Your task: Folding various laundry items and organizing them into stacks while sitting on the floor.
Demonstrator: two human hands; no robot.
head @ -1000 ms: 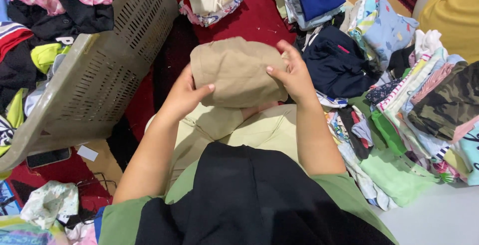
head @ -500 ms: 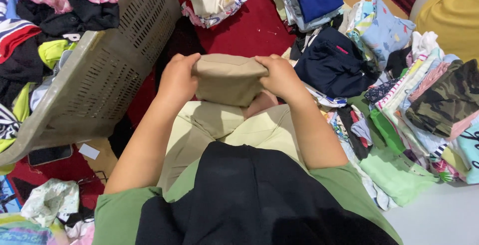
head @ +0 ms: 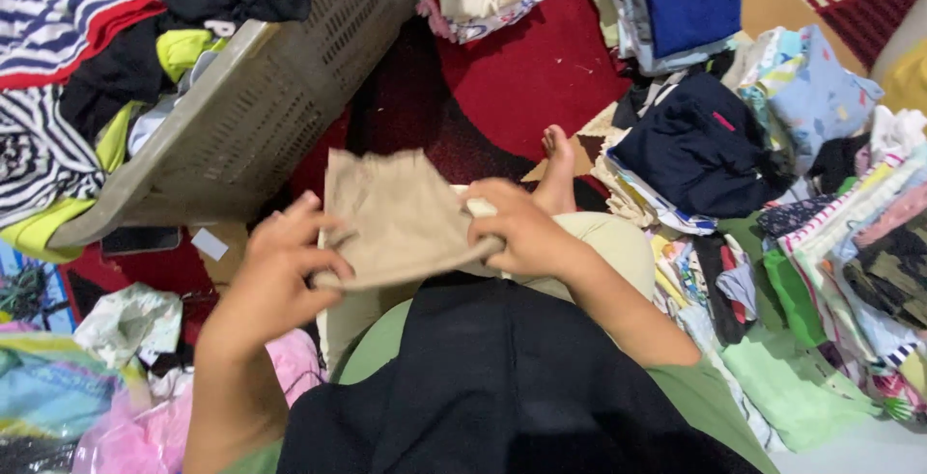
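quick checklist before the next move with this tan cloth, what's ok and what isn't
1. Left hand grips tan cloth: ok.
2. Right hand grips its other edge: ok.
3. Cloth held off the lap, apart from other clothes: ok.
4. Cloth folded flat: not ok, the edges are bunched at both hands.
5. Basket stable: not ok, it is tilted, with clothes spilling out.
6. Free spot on the folded piles to the right: cannot tell.

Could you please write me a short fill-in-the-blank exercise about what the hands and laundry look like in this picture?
1. Both hands, left hand and right hand, hold a folded cloth of ____ colour.
2. The tilted basket lies on the person's ____ side.
3. The carpet under the clothes is ____.
4. A bare ____ shows beyond the right hand.

Missing words: tan; left; red; foot
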